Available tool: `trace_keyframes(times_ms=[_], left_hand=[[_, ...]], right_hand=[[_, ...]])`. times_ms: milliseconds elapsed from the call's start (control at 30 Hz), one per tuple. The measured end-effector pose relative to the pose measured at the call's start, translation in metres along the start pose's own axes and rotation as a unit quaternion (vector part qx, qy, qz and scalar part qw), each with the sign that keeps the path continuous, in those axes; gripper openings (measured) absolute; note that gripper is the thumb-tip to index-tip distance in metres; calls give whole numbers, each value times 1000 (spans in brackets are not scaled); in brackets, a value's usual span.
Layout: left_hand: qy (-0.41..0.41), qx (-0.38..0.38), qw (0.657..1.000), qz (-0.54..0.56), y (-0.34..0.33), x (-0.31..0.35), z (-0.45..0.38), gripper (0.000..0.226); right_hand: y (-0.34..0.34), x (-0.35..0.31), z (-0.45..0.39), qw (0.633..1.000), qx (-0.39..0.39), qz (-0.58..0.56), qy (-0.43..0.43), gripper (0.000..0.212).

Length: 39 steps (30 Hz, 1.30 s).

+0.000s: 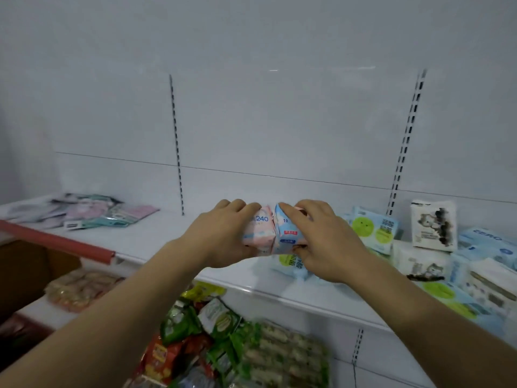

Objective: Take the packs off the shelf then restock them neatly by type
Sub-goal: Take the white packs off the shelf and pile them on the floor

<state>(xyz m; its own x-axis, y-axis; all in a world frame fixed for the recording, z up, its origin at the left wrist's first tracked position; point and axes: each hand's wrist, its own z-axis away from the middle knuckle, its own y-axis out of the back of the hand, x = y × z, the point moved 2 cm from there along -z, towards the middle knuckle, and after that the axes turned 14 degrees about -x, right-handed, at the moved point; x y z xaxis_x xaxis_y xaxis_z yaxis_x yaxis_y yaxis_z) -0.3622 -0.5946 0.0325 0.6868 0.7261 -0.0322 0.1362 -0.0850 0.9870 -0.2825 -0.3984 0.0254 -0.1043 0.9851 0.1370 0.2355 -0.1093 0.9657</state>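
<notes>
My left hand [221,233] grips a pink pack marked 240 [258,231], held just above the white shelf [156,239]. My right hand [327,242] grips a blue and white pack [288,231] pressed side by side against the pink one. Under my right hand lies a blue pack with a green circle [285,263]. To the right, a heap of packs sits on the shelf: blue ones with green circles [375,228], white ones with a cat picture [433,225] and blue ZERO packs [486,239].
Flat pink and teal packets [106,212] lie at the shelf's left end behind a red rail [56,240]. The lower shelf holds green and red snack bags [209,340] and a wrapped tray [81,289]. Slotted uprights [176,144] run up the white back panel.
</notes>
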Motion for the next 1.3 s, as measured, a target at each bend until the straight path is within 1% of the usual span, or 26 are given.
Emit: trace_keyframes(times_ms=[100, 233, 400, 500, 667, 800, 1067, 1300], left_hand=[[46, 5, 999, -2, 7, -47, 42, 90], [115, -3, 993, -12, 9, -112, 106, 93], [204, -19, 979, -11, 1, -197, 197, 97], [266, -37, 963, -4, -15, -242, 249, 98], [354, -62, 933, 17, -46, -316, 318, 97], [415, -78, 905, 46, -82, -373, 356, 97], [524, -140, 835, 92, -151, -497, 373, 91], [596, -145, 779, 133, -206, -593, 404, 96]], right_hand=[[3, -53, -29, 999, -3, -5, 43, 83], [7, -141, -68, 994, -14, -1, 110, 84], [-4, -262, -109, 983, -14, -9, 184, 87], [-19, -332, -129, 971, -37, -18, 234, 89], [-49, -438, -166, 949, -60, -49, 307, 91], [-90, -512, -204, 929, -76, -67, 357, 92], [-180, -631, -312, 886, -125, -78, 441, 90], [-232, -726, -389, 851, -173, -82, 489, 91]])
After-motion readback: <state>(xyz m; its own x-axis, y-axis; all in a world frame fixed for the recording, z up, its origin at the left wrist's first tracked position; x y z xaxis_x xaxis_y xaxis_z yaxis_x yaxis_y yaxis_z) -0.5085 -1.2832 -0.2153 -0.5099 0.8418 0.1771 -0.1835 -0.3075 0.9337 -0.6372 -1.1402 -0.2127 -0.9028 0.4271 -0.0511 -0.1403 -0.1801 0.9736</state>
